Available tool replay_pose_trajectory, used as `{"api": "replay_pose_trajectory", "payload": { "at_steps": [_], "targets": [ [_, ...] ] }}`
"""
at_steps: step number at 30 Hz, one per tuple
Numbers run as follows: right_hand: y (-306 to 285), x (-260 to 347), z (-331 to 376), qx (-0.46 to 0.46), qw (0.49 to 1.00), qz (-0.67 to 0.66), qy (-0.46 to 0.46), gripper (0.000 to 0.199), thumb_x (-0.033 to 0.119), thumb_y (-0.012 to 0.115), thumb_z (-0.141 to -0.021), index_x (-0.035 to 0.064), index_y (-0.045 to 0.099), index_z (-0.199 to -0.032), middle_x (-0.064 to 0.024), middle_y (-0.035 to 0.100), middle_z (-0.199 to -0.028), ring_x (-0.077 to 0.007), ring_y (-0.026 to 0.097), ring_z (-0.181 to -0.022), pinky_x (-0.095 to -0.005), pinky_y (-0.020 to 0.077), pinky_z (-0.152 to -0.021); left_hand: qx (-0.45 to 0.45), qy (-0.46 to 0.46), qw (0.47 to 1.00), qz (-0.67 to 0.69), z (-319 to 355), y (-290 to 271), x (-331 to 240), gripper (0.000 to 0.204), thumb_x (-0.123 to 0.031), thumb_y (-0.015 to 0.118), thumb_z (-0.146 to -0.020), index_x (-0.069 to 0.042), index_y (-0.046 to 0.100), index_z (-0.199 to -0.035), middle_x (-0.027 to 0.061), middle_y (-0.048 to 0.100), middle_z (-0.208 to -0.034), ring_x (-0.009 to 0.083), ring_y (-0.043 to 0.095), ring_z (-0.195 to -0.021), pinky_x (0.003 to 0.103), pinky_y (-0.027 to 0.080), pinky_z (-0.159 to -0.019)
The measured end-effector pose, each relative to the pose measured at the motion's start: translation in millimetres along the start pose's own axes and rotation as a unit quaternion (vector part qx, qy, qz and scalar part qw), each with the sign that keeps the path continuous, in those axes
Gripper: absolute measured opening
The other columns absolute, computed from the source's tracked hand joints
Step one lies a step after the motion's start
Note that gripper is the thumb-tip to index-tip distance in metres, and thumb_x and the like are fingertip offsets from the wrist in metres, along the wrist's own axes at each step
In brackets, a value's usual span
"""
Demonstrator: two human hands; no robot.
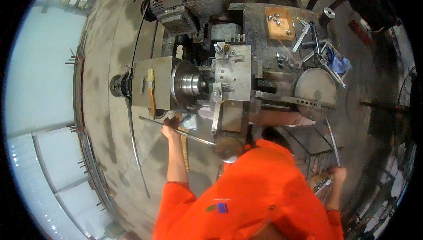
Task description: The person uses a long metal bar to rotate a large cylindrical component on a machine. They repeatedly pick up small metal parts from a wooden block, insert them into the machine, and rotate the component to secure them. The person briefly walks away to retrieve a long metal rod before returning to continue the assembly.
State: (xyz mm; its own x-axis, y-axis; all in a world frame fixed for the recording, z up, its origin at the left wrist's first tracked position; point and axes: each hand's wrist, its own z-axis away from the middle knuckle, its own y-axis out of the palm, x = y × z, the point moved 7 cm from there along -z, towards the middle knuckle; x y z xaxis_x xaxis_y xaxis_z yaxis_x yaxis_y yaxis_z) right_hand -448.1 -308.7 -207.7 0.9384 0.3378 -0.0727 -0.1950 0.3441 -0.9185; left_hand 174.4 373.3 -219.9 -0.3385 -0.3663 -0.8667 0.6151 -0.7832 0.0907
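My left hand (168, 131) is closed round a long metal lever (196, 139), whose lower end meets a dark round hub (228, 146) in front of my body. Out to the right, my right hand (339, 174) grips the lower end of a metal bar (332, 138) that rises toward a round disc (315, 86). Ahead of me is a lathe-like machine. A shiny stepped cylinder (189, 83) sits at its spindle, facing a flat metal tool plate (234, 75) with bolted clamps. On the box-shaped headstock (161, 101) lies a brush (151, 88) with a wooden handle.
A dark motor (189, 2) stands behind the headstock. On the bench at the far right are an orange tray (284, 33) of small metal parts, wrenches (303, 35) and a blue rag (337, 61). A perforated strap (282, 97) reaches to the disc. Metal rods line the left wall.
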Motion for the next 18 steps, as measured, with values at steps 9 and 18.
{"api": "replay_pose_trajectory", "payload": {
  "at_steps": [9, 18],
  "targets": [
    [-22.1, 77.8, 80.0, -0.086, 0.994, -0.062, 0.034, 0.031, 0.029, 0.057, -0.067, -0.0020, 0.058, -0.068, -0.0175, 0.059, -0.072, -0.0341, 0.058, -0.070, -0.0420, 0.0471, -0.061, 0.008, -0.017, 0.998, 0.063, -16.3, -11.3, 4.8, 0.038, 0.005, 0.051, -0.072, 0.008, 0.043, -0.109, 0.0269, 0.056, -0.086, 0.0321, 0.060, -0.066, 0.039, 0.052, -0.058],
    [29.9, 49.8, 92.9, -0.018, 0.990, -0.074, 0.122, 0.043, 0.035, 0.063, -0.060, -0.0037, 0.057, -0.077, -0.0236, 0.059, -0.077, -0.0402, 0.058, -0.076, -0.0437, 0.0464, -0.066, -0.014, 0.001, 0.999, 0.035, 4.5, 5.1, -11.7, 0.037, 0.008, 0.049, -0.071, 0.007, 0.044, -0.107, 0.0263, 0.056, -0.082, 0.0292, 0.058, -0.060, 0.041, 0.052, -0.057]
  ]
}}
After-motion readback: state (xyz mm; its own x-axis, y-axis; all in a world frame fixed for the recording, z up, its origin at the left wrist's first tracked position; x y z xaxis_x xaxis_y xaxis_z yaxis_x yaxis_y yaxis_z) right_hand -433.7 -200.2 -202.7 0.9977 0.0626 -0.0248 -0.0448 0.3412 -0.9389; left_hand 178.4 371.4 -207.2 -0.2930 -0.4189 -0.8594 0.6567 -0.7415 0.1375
